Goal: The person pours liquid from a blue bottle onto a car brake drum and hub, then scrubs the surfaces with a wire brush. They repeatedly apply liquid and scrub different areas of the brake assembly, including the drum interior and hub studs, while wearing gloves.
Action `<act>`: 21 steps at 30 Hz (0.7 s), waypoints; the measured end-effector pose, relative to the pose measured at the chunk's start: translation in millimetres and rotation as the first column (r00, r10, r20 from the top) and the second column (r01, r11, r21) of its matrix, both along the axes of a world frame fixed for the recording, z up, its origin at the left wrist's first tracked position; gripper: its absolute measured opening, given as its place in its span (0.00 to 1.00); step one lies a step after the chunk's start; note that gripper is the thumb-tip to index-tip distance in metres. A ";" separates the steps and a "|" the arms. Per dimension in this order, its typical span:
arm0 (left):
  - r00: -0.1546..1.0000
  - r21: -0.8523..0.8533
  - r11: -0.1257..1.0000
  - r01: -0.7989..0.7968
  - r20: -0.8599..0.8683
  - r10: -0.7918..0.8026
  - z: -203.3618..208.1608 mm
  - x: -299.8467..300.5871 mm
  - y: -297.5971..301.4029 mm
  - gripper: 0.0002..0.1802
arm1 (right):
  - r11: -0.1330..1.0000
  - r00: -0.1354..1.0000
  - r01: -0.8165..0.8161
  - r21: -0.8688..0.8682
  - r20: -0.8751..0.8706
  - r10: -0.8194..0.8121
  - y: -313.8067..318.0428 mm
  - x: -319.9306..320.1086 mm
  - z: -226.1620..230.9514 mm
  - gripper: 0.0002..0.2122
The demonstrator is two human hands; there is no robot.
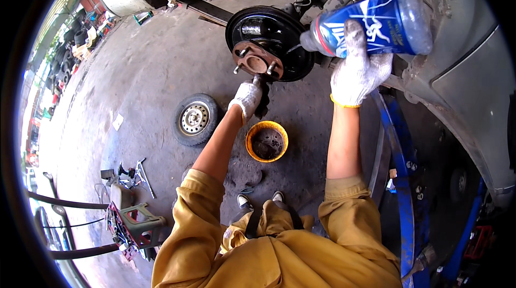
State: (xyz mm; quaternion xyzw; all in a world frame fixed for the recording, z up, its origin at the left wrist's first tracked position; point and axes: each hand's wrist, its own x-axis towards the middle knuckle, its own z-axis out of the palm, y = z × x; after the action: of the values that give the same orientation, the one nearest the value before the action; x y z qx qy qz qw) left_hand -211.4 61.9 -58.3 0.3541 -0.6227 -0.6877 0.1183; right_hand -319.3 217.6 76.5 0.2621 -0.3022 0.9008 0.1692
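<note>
My right hand (355, 70), in a white knit glove, grips a clear plastic bottle (389, 22) with a blue label. The bottle lies nearly on its side, its neck pointing left at a glossy black brake backing plate (257, 31). A thin streak of liquid shows between neck and plate. In front of the plate sits a rusty hub flange (263, 57) with wheel studs. My left hand (247, 99), also gloved, is closed just below the flange. Its fingers wrap round something dark that I cannot make out.
Below the hub stands a yellow bucket (286, 143) with dark liquid. A wheel (194, 119) lies on the floor to its left. The car body (473, 84) and a blue lift beam (400, 175) are on the right. A stool (141, 223) with tools stands lower left.
</note>
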 end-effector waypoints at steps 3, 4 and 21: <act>0.997 0.183 0.983 0.015 -0.083 0.000 5.8 -0.9 10.3 0.23 | 0.981 0.980 -0.182 -0.060 -0.099 0.175 -3.3 8.5 14.3 0.19; 0.991 0.211 0.977 0.020 -0.132 0.008 -3.2 -3.4 8.4 0.23 | 0.980 0.980 -0.186 -0.067 -0.085 0.181 -7.1 18.1 20.6 0.19; 0.957 -0.046 0.999 -0.029 0.286 0.041 -70.3 140.2 53.4 0.30 | 0.990 0.983 -0.134 0.041 -0.120 0.138 -23.8 -3.1 8.3 0.23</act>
State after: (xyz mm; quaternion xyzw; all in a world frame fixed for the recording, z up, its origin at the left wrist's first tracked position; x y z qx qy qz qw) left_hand -71.3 115.3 -128.6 0.4587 -0.6408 -0.6139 0.0461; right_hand -322.3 193.8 84.8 0.3394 -0.2875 0.8873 0.1213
